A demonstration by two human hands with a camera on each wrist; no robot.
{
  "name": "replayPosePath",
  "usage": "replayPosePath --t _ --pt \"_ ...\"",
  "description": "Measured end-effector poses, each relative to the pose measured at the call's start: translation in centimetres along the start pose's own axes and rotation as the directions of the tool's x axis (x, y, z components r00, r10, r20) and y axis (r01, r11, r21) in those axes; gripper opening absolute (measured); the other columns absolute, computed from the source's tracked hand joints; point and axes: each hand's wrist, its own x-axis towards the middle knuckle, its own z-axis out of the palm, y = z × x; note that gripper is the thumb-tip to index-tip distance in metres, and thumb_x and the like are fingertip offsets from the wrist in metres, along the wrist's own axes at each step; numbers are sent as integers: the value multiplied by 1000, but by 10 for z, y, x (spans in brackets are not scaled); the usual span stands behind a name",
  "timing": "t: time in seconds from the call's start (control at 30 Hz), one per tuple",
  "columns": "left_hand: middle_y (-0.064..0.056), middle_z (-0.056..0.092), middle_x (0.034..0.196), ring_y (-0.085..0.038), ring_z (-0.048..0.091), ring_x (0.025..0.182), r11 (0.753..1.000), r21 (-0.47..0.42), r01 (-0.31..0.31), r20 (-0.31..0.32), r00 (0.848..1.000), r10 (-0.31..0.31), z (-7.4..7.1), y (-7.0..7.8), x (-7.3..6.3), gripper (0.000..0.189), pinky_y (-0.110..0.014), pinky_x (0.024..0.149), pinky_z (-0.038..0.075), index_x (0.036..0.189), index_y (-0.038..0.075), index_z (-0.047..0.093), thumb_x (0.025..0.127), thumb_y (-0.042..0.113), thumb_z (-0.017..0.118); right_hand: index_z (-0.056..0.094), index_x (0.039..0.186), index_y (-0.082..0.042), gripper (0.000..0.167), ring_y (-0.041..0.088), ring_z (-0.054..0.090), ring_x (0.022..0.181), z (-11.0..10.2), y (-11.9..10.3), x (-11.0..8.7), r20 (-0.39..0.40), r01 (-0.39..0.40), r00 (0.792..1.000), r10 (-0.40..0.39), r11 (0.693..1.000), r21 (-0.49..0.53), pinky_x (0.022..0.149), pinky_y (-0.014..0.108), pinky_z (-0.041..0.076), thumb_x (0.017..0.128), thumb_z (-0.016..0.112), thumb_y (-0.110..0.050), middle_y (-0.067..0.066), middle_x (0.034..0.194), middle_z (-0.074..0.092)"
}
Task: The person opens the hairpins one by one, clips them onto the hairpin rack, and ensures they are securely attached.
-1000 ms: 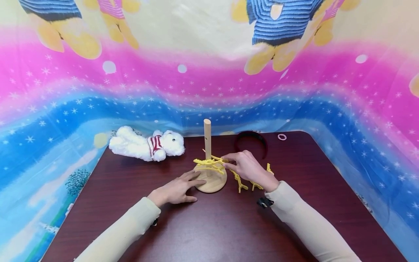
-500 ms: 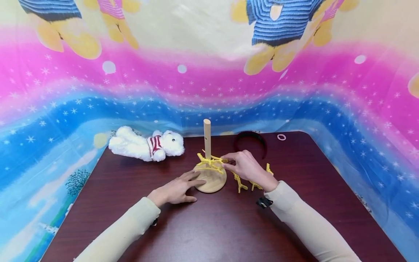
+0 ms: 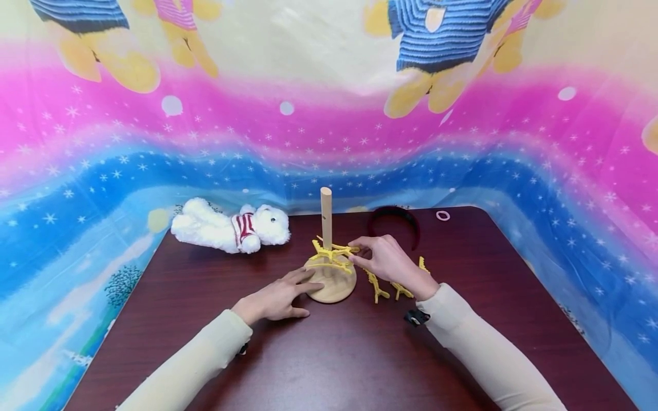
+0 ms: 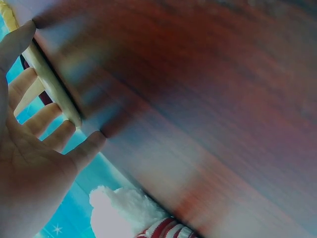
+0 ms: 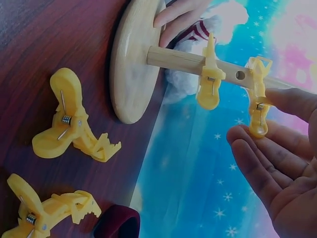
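Observation:
A wooden post (image 3: 326,214) stands upright on a round wooden base (image 3: 336,290). My left hand (image 3: 272,297) rests at the base's left side, with spread, fairly straight fingers touching its rim. With thumb and fingertips, my right hand (image 3: 388,262) pinches the handle end of a yellow plastic spring clip (image 5: 256,94), whose toothed end is at the post. Another yellow clip (image 5: 208,95) sits across the post closer to the base. Two more loose clips, one (image 5: 68,87) beside another (image 5: 54,210), lie on the table right of the base, partly hidden by my right hand in the head view.
A white plush bear (image 3: 216,231) in a striped red-and-white top lies at the back left of the dark table (image 3: 334,365). Behind my right hand is a dark headband (image 3: 398,210). A small pink ring (image 3: 438,215) lies at the back right, before a printed cloth (image 3: 514,142).
The far end of the pinched clip has swung from pointing left of the post to lying closer against it. Both hands have stayed nearly in place.

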Motion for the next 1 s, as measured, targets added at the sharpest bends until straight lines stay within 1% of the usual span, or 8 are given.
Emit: replayPosePath --t 0.17,0.3,0.47,0.57,0.73,0.87,1.0 --pt "-15 28 164 -39 25 152 1000 -3 -13 -11 1000 13 1 0 0 67 -52 119 33 152 26 44 92 40 70 73 116 -16 30 8 71 83 1 1 -1 2 -10 1000 10 1000 25 74 30 58 91 74 -31 4 103 77" --pt "-13 27 164 -37 23 152 1000 2 -9 -7 1000 9 0 -1 0 68 -51 119 33 152 27 43 92 41 70 73 117 -17 30 7 70 82 1 2 -2 0 -23 1000 23 999 36 74 30 59 90 74 -32 3 101 77" --pt "-11 26 165 -35 22 153 1000 4 -2 1 1000 2 0 -1 0 68 -49 121 31 153 28 42 92 42 70 73 117 -18 32 5 69 81 -2 3 -5 -5 -26 1000 26 999 36 74 30 58 90 75 -34 -2 97 76" --pt "-13 27 164 -37 23 153 1000 -1 -11 -11 1000 11 1 -1 0 67 -50 120 32 152 26 43 92 41 70 72 118 -19 32 5 69 80 -5 5 -7 -5 -32 999 32 999 41 74 30 58 89 75 -34 -4 96 75" --pt "-14 28 164 -38 23 152 1000 -5 -19 -21 1000 19 0 0 -1 67 -51 119 32 152 25 44 92 39 71 72 119 -19 34 5 69 81 -9 13 -14 2 -45 999 45 997 60 72 29 57 89 75 -34 -3 100 76" --pt "-13 27 165 -37 22 153 1000 -7 -12 -13 1000 12 1 0 0 67 -50 120 32 152 26 43 92 40 70 72 119 -17 34 8 69 84 -14 20 -20 11 -68 998 67 993 94 75 31 58 90 74 -34 0 105 75" --pt "-13 26 165 -37 22 153 1000 -7 -9 -11 1000 9 1 0 -1 67 -50 120 32 152 27 43 93 41 70 72 117 -18 31 8 69 86 -17 30 -27 10 -94 996 94 989 113 76 33 58 91 73 -35 1 107 75"
